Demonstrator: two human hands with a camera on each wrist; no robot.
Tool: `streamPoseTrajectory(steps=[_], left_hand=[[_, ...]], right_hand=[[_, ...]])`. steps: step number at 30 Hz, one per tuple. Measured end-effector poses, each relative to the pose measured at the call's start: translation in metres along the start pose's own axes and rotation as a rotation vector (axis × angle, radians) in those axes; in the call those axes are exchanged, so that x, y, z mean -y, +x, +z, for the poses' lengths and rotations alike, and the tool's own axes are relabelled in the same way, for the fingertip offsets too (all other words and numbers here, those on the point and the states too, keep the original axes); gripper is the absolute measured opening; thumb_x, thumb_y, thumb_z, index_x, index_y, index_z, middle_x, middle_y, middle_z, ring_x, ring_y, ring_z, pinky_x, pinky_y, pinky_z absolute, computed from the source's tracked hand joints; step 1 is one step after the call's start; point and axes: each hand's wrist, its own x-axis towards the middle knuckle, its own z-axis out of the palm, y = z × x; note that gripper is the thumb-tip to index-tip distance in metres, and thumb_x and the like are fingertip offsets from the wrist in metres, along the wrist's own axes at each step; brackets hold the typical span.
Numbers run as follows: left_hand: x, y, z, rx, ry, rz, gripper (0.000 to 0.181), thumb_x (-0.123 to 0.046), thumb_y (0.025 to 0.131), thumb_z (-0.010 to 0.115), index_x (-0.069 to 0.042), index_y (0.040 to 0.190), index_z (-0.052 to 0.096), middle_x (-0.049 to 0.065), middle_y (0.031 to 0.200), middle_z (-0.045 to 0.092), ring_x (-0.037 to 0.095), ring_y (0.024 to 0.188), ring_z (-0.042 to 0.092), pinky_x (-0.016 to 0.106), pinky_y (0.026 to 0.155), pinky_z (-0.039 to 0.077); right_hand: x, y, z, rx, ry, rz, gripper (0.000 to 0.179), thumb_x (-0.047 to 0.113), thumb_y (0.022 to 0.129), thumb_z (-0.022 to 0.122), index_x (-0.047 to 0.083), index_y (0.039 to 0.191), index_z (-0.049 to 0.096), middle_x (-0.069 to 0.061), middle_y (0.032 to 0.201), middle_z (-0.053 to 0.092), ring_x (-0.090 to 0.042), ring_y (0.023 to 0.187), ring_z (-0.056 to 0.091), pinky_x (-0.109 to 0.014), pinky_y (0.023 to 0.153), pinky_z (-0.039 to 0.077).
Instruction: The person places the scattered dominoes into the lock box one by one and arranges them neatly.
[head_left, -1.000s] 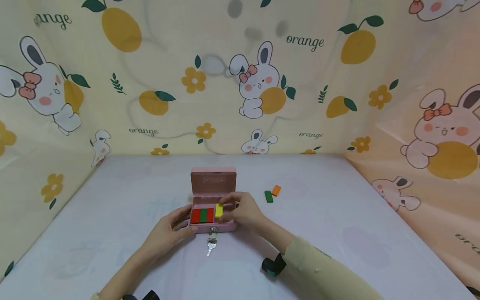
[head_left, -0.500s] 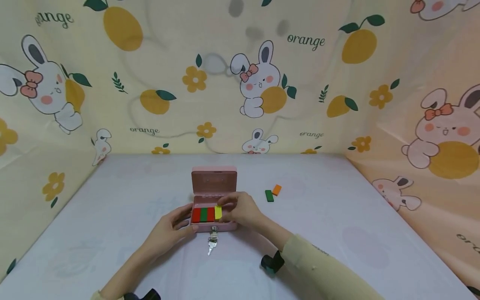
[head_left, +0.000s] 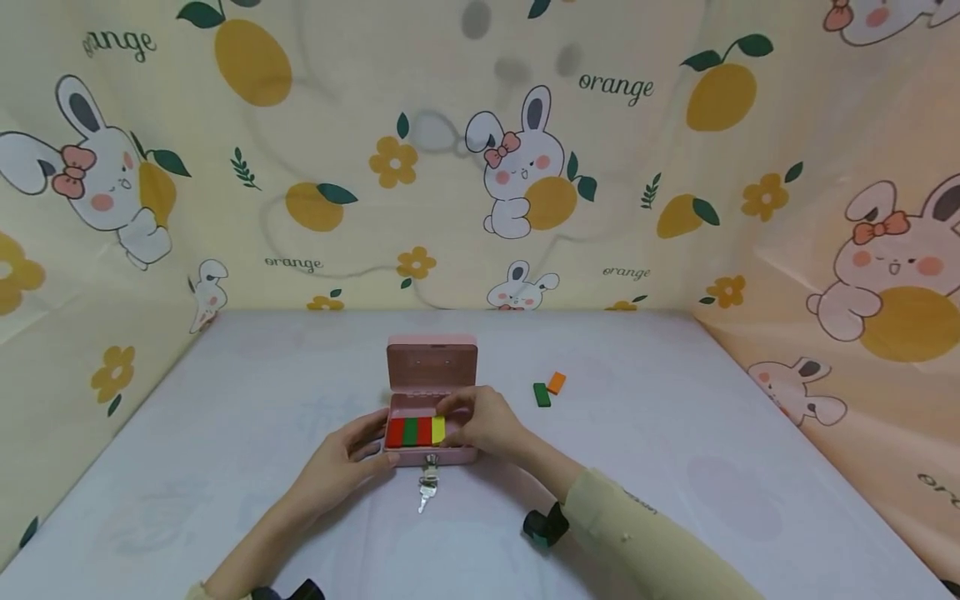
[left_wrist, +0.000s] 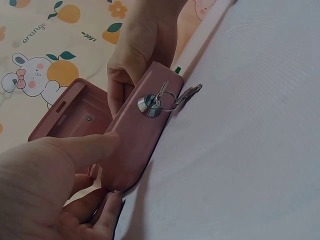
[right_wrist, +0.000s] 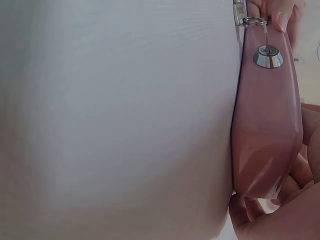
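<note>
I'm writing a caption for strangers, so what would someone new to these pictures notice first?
Probably the backdrop with its printed rabbits and yellow fruit, filling the upper part of the head view. Next, the open pink box below it, with a row of red, green and yellow blocks inside and keys at its front lock.

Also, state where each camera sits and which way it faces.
Head: on the head, looking forward and down at the pink box; left hand, right hand and forearms show.
Left wrist: on that wrist, facing the box's front; left hand close, right hand beyond.
Right wrist: on that wrist, facing the box's front; right hand close, left hand beyond.
Shared: both wrist views show the lock.
</note>
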Motion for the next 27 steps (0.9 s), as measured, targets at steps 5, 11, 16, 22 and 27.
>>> streamPoseTrajectory(steps=[5, 11, 16, 22, 27], left_hand=[[0.0003, 0.0012, 0.001, 0.007, -0.004, 0.009, 0.076, -0.033, 0.08, 0.078, -0.012, 0.144, 0.042, 0.011, 0.141, 0.047, 0.027, 0.125, 0.049, 0.034, 0.099, 0.045], [-0.0011, 0.0017, 0.0008, 0.009, 0.009, 0.016, 0.076, -0.034, 0.08, 0.077, -0.013, 0.144, 0.041, 0.011, 0.142, 0.046, 0.028, 0.126, 0.049, 0.033, 0.099, 0.045], [-0.0021, 0.0024, 0.0011, 0.008, 0.019, 0.016, 0.077, -0.036, 0.08, 0.077, -0.014, 0.145, 0.04, 0.011, 0.142, 0.046, 0.027, 0.126, 0.048, 0.033, 0.099, 0.045], [-0.0026, 0.0014, 0.0018, 0.015, 0.006, -0.001, 0.076, -0.034, 0.081, 0.077, -0.015, 0.145, 0.04, 0.011, 0.143, 0.046, 0.028, 0.126, 0.049, 0.035, 0.099, 0.046], [-0.0012, -0.0001, 0.0017, 0.02, -0.006, 0.005, 0.076, -0.034, 0.081, 0.077, -0.014, 0.145, 0.04, 0.012, 0.143, 0.045, 0.028, 0.126, 0.048, 0.035, 0.099, 0.045]], right_hand=[[-0.0026, -0.001, -0.0004, -0.01, -0.02, -0.002, 0.036, 0.002, 0.072, 0.083, 0.014, 0.103, 0.071, 0.002, 0.104, 0.066, -0.018, 0.101, 0.059, -0.035, 0.091, 0.052], [-0.0001, -0.0005, -0.0017, -0.015, -0.019, -0.001, 0.033, 0.003, 0.073, 0.082, 0.013, 0.101, 0.071, 0.002, 0.103, 0.066, -0.018, 0.099, 0.06, -0.033, 0.088, 0.053], [0.0015, 0.0004, -0.0017, -0.023, -0.022, 0.017, 0.032, 0.004, 0.073, 0.083, 0.014, 0.101, 0.071, 0.003, 0.103, 0.066, -0.017, 0.099, 0.059, -0.033, 0.088, 0.053], [0.0003, -0.0003, -0.0001, -0.021, -0.004, 0.029, 0.034, 0.006, 0.072, 0.084, 0.014, 0.102, 0.071, 0.003, 0.103, 0.066, -0.017, 0.099, 0.06, -0.032, 0.089, 0.053], [0.0007, -0.002, 0.0, -0.009, 0.013, 0.017, 0.034, 0.005, 0.072, 0.083, 0.013, 0.103, 0.071, 0.001, 0.104, 0.066, -0.018, 0.099, 0.06, -0.033, 0.089, 0.053]])
